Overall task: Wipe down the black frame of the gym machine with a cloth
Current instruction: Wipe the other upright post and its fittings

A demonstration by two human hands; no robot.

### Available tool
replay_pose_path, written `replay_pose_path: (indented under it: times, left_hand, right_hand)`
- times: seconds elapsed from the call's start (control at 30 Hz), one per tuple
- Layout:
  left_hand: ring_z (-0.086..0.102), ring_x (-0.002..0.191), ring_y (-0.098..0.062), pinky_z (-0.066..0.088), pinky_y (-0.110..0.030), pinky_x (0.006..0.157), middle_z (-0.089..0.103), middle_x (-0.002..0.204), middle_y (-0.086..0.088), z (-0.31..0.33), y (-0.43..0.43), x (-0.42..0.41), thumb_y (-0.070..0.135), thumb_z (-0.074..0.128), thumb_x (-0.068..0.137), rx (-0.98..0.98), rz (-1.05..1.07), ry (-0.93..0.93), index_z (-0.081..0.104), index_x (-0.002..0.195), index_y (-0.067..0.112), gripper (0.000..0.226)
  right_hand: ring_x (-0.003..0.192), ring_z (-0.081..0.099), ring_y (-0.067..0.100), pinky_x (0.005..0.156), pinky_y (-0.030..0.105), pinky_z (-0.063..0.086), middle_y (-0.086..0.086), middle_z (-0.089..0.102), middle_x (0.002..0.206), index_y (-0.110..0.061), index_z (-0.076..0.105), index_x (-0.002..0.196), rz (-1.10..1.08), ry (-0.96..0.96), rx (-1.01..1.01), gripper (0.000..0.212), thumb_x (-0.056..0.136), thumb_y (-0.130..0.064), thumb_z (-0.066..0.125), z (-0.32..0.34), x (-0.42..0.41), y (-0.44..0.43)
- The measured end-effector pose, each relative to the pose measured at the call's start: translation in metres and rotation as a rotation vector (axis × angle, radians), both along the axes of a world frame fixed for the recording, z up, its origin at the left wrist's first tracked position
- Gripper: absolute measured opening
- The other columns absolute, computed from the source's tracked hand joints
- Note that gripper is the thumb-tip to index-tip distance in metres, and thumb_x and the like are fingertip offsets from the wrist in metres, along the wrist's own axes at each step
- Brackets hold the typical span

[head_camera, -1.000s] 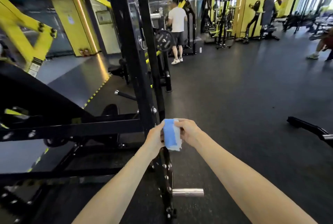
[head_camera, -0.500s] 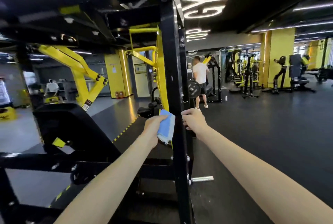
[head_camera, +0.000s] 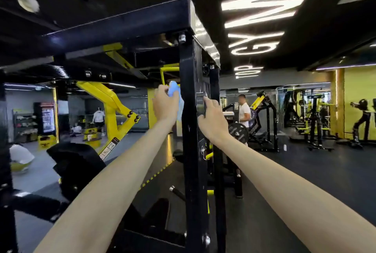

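A tall black upright post (head_camera: 193, 161) of the gym machine stands straight in front of me, joined at the top to a black crossbeam (head_camera: 122, 26). My left hand (head_camera: 164, 104) presses a light blue cloth (head_camera: 175, 92) against the left face of the post, high up near the beam. My right hand (head_camera: 211, 116) grips the right edge of the same post at about the same height. Part of the cloth is hidden behind the post and my fingers.
Yellow lever arms (head_camera: 109, 106) and a black padded seat (head_camera: 75, 163) lie to the left of the post. A person in a white shirt (head_camera: 244, 110) stands beyond it by a weight plate (head_camera: 238, 130). More machines (head_camera: 313, 122) line the right side on dark floor.
Both hands have slid up the post from low down to near the top beam, the cloth moving with the left hand. My view has tilted upward.
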State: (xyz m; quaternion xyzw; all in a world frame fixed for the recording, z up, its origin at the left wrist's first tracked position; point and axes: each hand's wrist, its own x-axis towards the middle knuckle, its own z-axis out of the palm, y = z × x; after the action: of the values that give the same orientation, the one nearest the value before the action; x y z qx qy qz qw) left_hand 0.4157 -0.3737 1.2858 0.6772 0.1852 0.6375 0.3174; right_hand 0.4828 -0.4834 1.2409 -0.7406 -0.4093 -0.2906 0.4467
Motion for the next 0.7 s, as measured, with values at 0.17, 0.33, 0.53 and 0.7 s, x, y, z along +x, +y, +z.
replay_pose_path:
  times: [0.17,0.33,0.53,0.7]
  left_hand:
    - [0.05,0.086,-0.019,0.031,-0.023,0.065,0.054,0.101,-0.003,-0.026,-0.018,0.037,0.006,0.056,0.082,0.279,0.166,-0.037,0.058,0.098,0.009,0.016]
    - [0.052,0.086,-0.019,0.034,-0.018,0.07,0.056,0.097,-0.01,-0.059,-0.003,0.044,0.014,0.055,0.088,0.488,0.266,-0.031,0.062,0.104,0.003,0.021]
    - [0.045,0.08,-0.017,0.029,-0.015,0.068,0.052,0.087,-0.01,-0.006,0.012,0.048,0.018,0.043,0.092,0.635,0.266,-0.087,0.062,0.093,0.0,0.026]
    - [0.044,0.081,-0.016,0.034,-0.018,0.07,0.052,0.088,-0.011,-0.023,0.03,0.045,0.01,0.044,0.093,0.783,0.184,-0.073,0.061,0.098,-0.001,0.02]
  right_hand:
    - [0.137,0.028,0.028,0.106,0.036,0.031,0.01,0.025,0.156,-0.006,0.026,0.15,0.005,-0.192,-0.069,0.064,0.089,-0.001,0.044,-0.004,0.022,0.012]
    - [0.143,0.024,0.025,0.114,0.034,0.028,0.014,0.017,0.159,-0.002,0.018,0.152,0.106,-0.308,-0.074,0.073,0.085,0.004,0.046,-0.025,0.042,0.018]
    - [0.142,0.028,0.025,0.117,0.032,0.02,0.015,0.031,0.154,0.0,0.025,0.149,0.179,-0.325,0.128,0.066,0.084,-0.004,0.035,-0.007,0.037,0.03]
    - [0.135,0.036,0.022,0.114,0.033,0.029,0.01,0.037,0.151,-0.003,0.031,0.148,0.178,-0.246,0.282,0.059,0.09,-0.014,0.033,-0.011,0.032,0.048]
